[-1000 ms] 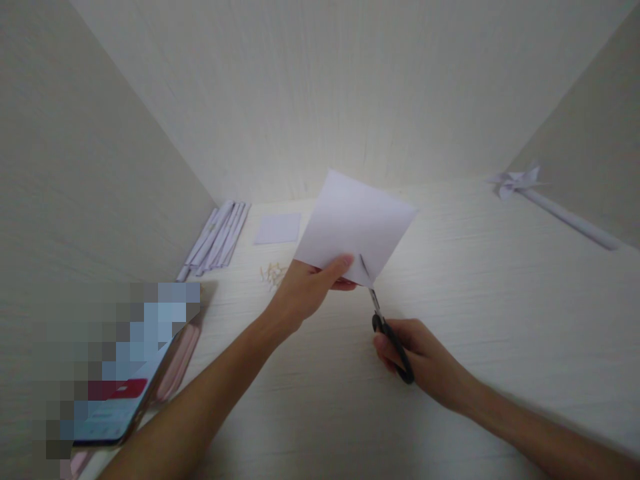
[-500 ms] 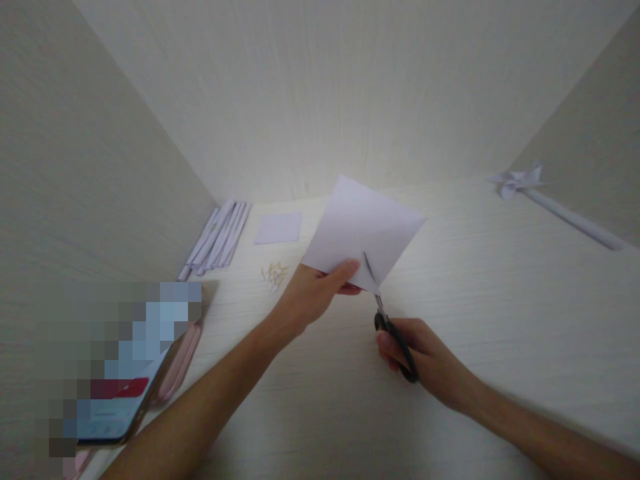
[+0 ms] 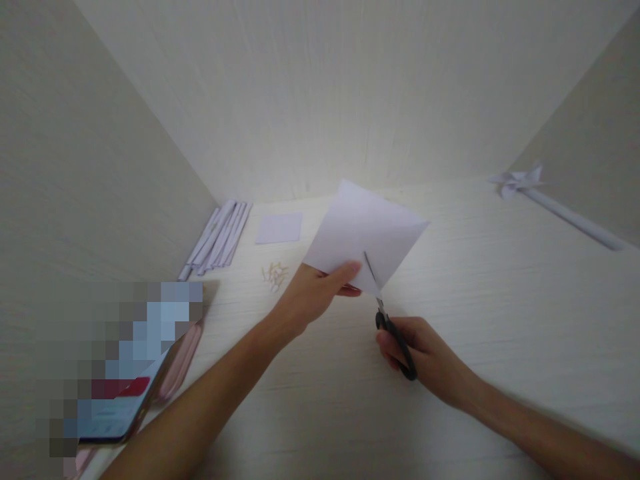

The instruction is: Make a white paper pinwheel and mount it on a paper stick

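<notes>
A square sheet of white paper (image 3: 367, 227) is held up off the table, one corner pointing down toward me. My left hand (image 3: 320, 287) pinches its lower left edge, thumb on top and fingers beneath. Black-handled scissors (image 3: 403, 350) sit in my right hand (image 3: 420, 353), which is closed around the handles. From the lower corner the blades run into the sheet; one blade shows as a dark line on top of the paper, and the other is hidden behind it.
Rolled paper sticks (image 3: 220, 237) lie at the back left, beside a small stack of square paper (image 3: 279, 228). Several pins (image 3: 275, 275) with pale heads are scattered in front. A phone (image 3: 120, 413) leans at left by a pink case (image 3: 180, 363). A paper pinwheel (image 3: 520, 180) lies far right.
The sheet has shifted slightly to the right and down. The scissors stay in the paper, with their blades looking a little closer together.
</notes>
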The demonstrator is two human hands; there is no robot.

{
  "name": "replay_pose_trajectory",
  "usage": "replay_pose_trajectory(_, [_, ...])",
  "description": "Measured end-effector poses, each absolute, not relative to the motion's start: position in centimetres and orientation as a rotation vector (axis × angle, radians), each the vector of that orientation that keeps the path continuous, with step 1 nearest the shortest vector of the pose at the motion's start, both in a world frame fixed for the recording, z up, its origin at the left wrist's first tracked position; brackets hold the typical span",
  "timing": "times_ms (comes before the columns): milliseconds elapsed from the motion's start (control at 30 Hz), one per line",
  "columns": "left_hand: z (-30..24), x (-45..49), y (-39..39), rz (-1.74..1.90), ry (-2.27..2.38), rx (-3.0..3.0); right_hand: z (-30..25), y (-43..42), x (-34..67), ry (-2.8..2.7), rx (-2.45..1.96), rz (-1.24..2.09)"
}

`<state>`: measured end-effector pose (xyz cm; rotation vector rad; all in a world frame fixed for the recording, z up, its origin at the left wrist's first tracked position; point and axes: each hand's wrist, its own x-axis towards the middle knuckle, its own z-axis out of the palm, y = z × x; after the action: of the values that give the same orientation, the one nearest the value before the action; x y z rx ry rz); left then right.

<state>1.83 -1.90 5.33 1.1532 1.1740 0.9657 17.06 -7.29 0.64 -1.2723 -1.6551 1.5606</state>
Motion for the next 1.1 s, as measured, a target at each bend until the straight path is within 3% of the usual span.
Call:
replay_pose_trajectory(767, [5.1,2.0,-1.9,0.948,1.172,1.134,0.4,-7.2,17.0,-1.601,-1.297,1.586])
replay_pose_trajectory(1100, [5.5,-0.7,0.2,1.166,1.173,1.278,0.0,-7.1,17.0,-1.639,-1.273,1.596])
